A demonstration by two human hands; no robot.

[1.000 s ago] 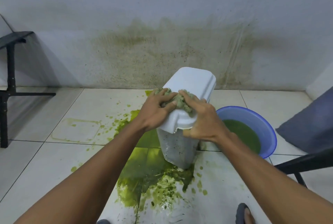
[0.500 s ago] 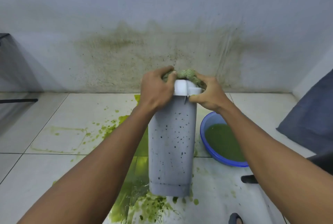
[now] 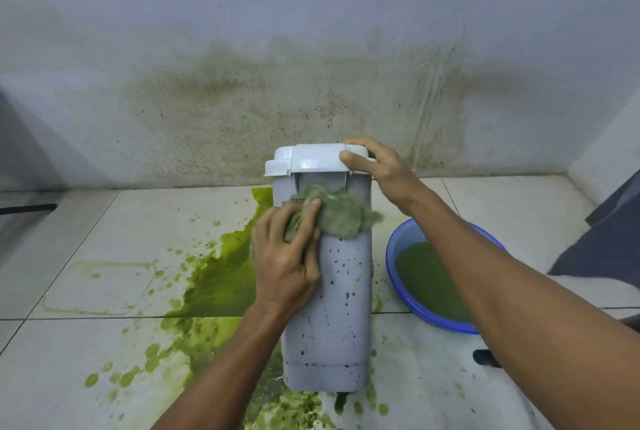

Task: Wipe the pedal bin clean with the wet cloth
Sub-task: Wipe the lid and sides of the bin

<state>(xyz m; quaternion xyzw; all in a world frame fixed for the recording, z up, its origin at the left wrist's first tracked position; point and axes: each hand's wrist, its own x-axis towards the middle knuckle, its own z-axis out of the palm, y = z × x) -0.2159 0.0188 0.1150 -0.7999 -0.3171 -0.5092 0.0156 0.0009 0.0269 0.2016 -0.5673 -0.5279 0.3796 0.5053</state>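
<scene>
Stained wall [image 3: 311, 100], greenish-brown across its lower half, meets a pale tiled floor [image 3: 86, 353]. A broad green spill [image 3: 221, 277] spreads over the floor left of and beneath the work. Your pedal bin [image 3: 343, 308] stands upright at centre on that wet patch, grey body, white lid [image 3: 311, 159] closed.

Your right hand [image 3: 384, 170] grips the lid's right end, thumb on the front edge and fingers over the top. Your left hand [image 3: 287, 263] lies with fingers spread and nearly straight over the wet cloth [image 3: 339, 215]. It presses the cloth against the upper front of the bin just under the lid and does not clutch it. Dark speckles [image 3: 341, 270] cover the front below the cloth, so most of that face looks unwiped.

Risks, as I judge them:
- The bin's foot sits in slick liquid, so a hard sideways stroke could slide or tip it.
- You hold the lid alone, which may lift rather than steady the body.
- The cloth is itself green and may smear rather than clean.

Surroundings: a blue basin [image 3: 446, 326] of green liquid sits just right of the bin, under your right forearm, and a dropped elbow could upset it. Dark fabric [image 3: 609, 239] lies at the far right, well apart.
</scene>
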